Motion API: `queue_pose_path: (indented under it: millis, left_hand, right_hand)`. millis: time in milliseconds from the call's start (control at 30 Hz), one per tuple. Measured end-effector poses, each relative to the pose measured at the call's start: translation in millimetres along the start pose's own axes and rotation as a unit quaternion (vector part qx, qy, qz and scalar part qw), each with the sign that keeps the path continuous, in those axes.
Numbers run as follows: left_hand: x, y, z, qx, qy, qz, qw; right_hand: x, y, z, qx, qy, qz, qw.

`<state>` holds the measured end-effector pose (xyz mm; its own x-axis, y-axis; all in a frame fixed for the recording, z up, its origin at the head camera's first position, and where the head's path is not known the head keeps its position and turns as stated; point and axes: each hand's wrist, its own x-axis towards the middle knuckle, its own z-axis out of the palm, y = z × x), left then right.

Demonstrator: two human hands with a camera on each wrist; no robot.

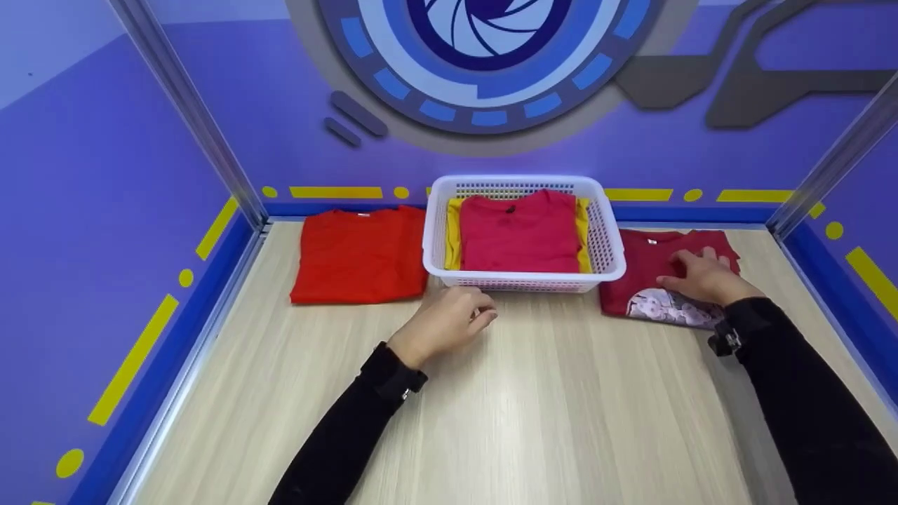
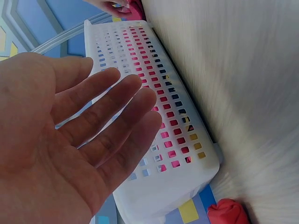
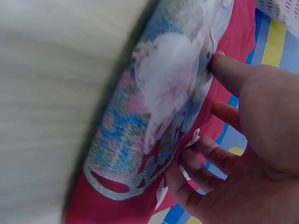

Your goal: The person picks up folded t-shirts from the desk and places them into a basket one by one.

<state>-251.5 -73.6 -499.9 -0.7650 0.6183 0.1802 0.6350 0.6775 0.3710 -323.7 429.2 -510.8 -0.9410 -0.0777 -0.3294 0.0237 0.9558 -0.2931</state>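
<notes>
Fingers of the left hand (image 1: 449,319), relaxed, slightly apart and grasping nothing, lie between the folded orange-red shirt (image 1: 361,259) at far left and the front of the white basket (image 1: 523,278). Inside the basket, a folded pink-red shirt (image 1: 519,238) lies over a yellow garment (image 1: 453,242). Right of the basket, the right hand (image 1: 705,277) touches a folded dark-red printed shirt (image 1: 638,266), its fingers spread and gently bent, unclenched.
</notes>
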Motion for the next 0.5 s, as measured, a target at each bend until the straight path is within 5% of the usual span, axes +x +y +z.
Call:
queue_pose_path:
  millis: [500]
  left_hand:
    - [1.9, 9.1, 7.1, 0.005, -0.018, 0.001, 0.9998]
  right_hand:
    - [-47, -4, 26, -0.012, 0.031, -0.042, 0.999]
